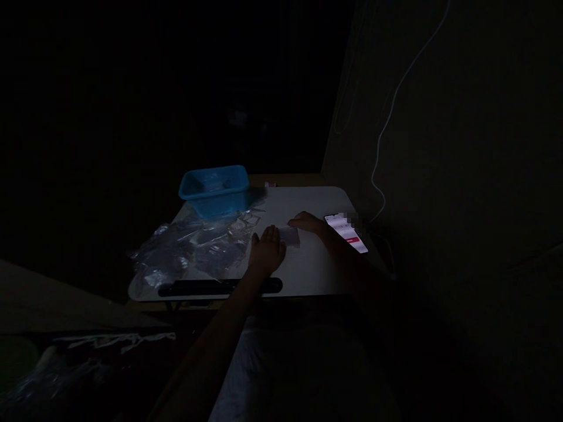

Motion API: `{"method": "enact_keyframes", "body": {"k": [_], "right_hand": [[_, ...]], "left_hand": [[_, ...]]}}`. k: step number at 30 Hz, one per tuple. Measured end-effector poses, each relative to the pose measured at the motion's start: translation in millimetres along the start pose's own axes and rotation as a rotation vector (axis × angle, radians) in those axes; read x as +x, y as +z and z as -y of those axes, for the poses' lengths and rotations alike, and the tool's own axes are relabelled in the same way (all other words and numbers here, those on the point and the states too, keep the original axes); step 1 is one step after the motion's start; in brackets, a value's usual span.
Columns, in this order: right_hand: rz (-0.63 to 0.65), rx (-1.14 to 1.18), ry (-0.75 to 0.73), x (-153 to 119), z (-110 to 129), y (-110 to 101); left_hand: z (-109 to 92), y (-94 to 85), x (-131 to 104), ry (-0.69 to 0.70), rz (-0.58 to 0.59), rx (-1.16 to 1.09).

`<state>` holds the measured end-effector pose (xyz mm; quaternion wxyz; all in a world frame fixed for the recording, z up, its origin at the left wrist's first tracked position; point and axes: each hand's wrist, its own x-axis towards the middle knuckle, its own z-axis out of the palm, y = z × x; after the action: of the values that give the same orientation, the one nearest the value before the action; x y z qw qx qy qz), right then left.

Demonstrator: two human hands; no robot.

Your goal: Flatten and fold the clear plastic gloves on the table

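Observation:
A small, flat, clear packet (289, 237) lies on the white table (308, 269), between my two hands. My left hand (267, 251) rests palm down at the packet's left edge, its fingers extended and the thumb apart. From the right, my right hand (304, 221) reaches to the packet's upper edge; its fingertips are near or on it, and the dim light hides whether they grip. Crumpled clear plastic bags (211, 246) are spread to the left of my left hand.
A blue basket (220, 202) with clear plastic inside stands at the table's back left. A lit phone (347, 234) lies at the right side. Along the front edge runs a black strip (193, 288). A white cable (382, 140) hangs on the right wall.

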<state>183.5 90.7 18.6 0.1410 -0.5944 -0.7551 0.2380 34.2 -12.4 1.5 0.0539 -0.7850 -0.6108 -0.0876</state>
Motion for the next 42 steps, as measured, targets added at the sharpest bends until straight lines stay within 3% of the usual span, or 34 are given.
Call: {"method": "enact_keyframes", "body": {"k": [3, 8, 12, 20, 26, 29, 34, 42], "right_hand": [[0.182, 0.031, 0.038, 5, 0, -6], [0.188, 0.189, -0.035, -1, -2, -9], [0.101, 0.404, -0.111, -7, -8, -3], [-0.166, 0.490, -0.027, -4, -15, 29], [-0.188, 0.649, -0.133, -19, -16, 24], [-0.185, 0.600, -0.172, -25, -18, 20], [-0.288, 0.403, -0.114, -24, -18, 25], [-0.305, 0.245, -0.103, -23, -19, 26]], "left_hand": [[0, -0.4, 0, 0.006, -0.011, -0.008], [1, 1.2, 0, 0.011, -0.020, -0.017], [1, 2.2, 1, 0.009, -0.021, -0.011], [1, 0.9, -1, 0.002, -0.019, -0.009], [1, 0.9, -1, -0.005, -0.013, -0.005], [1, 1.1, -1, -0.004, -0.015, -0.005], [1, 1.8, -1, -0.011, -0.009, -0.026], [0, -0.2, -2, -0.005, -0.018, -0.021]]}}
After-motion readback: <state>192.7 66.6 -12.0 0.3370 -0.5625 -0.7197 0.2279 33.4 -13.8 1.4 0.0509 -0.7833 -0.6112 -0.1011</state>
